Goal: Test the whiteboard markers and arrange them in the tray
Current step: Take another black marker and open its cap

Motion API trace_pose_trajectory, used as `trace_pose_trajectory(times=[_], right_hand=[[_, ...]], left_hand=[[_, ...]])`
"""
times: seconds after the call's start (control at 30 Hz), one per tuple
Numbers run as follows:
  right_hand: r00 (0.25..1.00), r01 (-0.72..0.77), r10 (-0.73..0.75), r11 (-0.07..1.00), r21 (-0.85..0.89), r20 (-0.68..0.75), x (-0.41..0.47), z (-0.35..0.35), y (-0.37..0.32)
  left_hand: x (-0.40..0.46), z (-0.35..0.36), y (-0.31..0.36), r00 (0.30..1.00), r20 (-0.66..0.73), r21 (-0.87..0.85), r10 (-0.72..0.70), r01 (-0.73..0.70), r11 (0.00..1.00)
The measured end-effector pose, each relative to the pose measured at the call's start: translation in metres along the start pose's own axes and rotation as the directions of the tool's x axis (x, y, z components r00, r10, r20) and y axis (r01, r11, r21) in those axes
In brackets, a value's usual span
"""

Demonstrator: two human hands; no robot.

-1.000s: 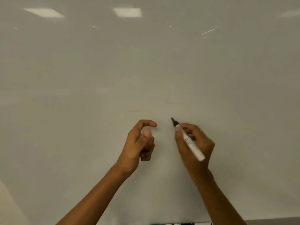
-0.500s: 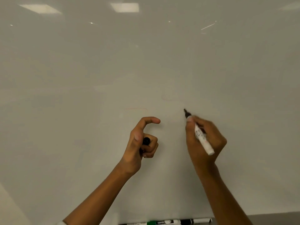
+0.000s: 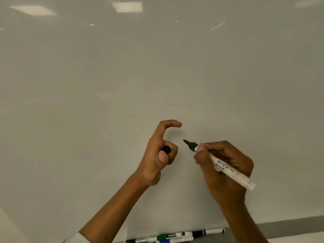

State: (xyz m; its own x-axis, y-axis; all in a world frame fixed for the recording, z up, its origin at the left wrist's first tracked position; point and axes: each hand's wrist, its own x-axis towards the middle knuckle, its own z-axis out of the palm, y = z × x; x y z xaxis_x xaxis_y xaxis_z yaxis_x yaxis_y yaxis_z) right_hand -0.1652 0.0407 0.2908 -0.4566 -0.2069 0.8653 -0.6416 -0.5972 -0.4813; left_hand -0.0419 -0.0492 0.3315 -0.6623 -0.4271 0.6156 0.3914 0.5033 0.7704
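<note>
In front of the glossy white whiteboard (image 3: 157, 67), right hand (image 3: 226, 165) grips an uncapped white-barrelled marker with black tip (image 3: 228, 168), tip pointing up-left, near the board; barrel print reads "WHITE…MAR", rest illegible. Left hand (image 3: 161, 151) curls round the small black cap (image 3: 166, 149), index finger hooked upward. Hands apart. Along the board's bottom edge lie capped markers (image 3: 175, 236), one green-labelled "camlin".
</note>
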Motion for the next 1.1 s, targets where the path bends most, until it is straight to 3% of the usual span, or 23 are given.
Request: trace_pose_trajectory(times=[0.1, 0.27, 0.47, 0.63, 0.8, 1.0, 1.1], right_hand=[[0.989, -0.058, 0.047, 0.995, 0.077, 0.142, 0.001, -0.004, -0.011], [0.965, -0.191, 0.151, 0.965, 0.179, 0.212, 0.005, -0.013, -0.009], [0.916, -0.218, 0.199, 0.976, 0.017, 0.348, 0.006, -0.019, -0.001], [0.863, -0.329, 0.292, 0.944, 0.019, 0.413, 0.001, -0.023, 0.017], [0.819, -0.32, 0.319, 0.944, -0.081, 0.477, 0.001, -0.038, 0.03], [0.795, -0.53, 0.48, 0.847, 0.042, 0.372, -0.017, -0.065, 0.058], [0.724, -0.668, 0.616, 0.738, 0.093, 0.311, -0.029, -0.089, 0.065]], left_hand=[[0.001, 0.007, 0.007, 0.995, 0.082, 0.079, 0.048, -0.055, 0.995], [0.003, 0.011, 0.007, 0.977, 0.175, 0.205, 0.123, -0.159, 0.966], [0.007, 0.012, 0.0, 0.935, 0.338, 0.367, 0.104, -0.233, 0.901], [0.009, 0.017, -0.019, 0.921, 0.386, 0.388, 0.045, -0.207, 0.898], [0.009, 0.03, -0.045, 0.912, 0.41, 0.348, -0.02, -0.136, 0.928], [0.009, 0.051, -0.074, 0.908, 0.411, 0.323, -0.077, -0.066, 0.944], [0.01, 0.068, -0.087, 0.9, 0.419, 0.278, -0.125, 0.004, 0.961]])
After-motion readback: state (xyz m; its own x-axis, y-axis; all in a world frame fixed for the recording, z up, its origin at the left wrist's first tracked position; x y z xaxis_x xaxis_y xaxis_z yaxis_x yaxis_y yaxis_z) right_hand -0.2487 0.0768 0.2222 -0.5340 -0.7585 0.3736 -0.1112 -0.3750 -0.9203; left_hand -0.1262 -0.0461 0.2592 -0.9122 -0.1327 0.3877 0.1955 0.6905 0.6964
